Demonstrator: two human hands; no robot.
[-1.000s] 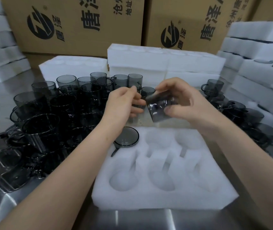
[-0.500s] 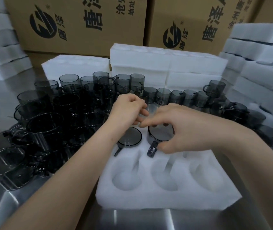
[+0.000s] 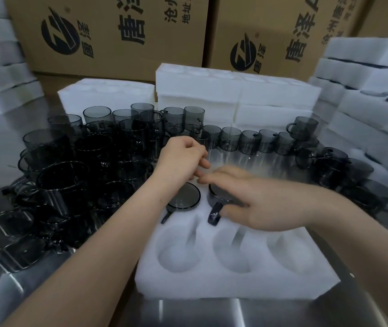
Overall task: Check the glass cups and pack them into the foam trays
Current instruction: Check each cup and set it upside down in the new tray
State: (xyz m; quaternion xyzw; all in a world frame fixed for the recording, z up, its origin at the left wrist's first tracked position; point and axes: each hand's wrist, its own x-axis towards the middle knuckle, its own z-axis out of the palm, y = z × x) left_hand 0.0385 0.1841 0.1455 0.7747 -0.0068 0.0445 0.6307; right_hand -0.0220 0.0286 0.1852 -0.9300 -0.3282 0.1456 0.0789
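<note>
The right hand (image 3: 254, 201) rests straight-fingered on a smoky grey glass cup (image 3: 215, 197) seated in the back middle pocket of the white foam tray (image 3: 235, 287); the left hand (image 3: 181, 159) hovers loosely curled, empty.

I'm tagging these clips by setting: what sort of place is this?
Probably a factory or warehouse packing bench: printed cardboard cartons behind, stacks of white foam trays, and dozens of identical smoked-glass cups on a steel table.

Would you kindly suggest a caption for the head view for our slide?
Right hand rests on a second glass cup beside the first cup in the foam tray, left hand hovering close.
</note>
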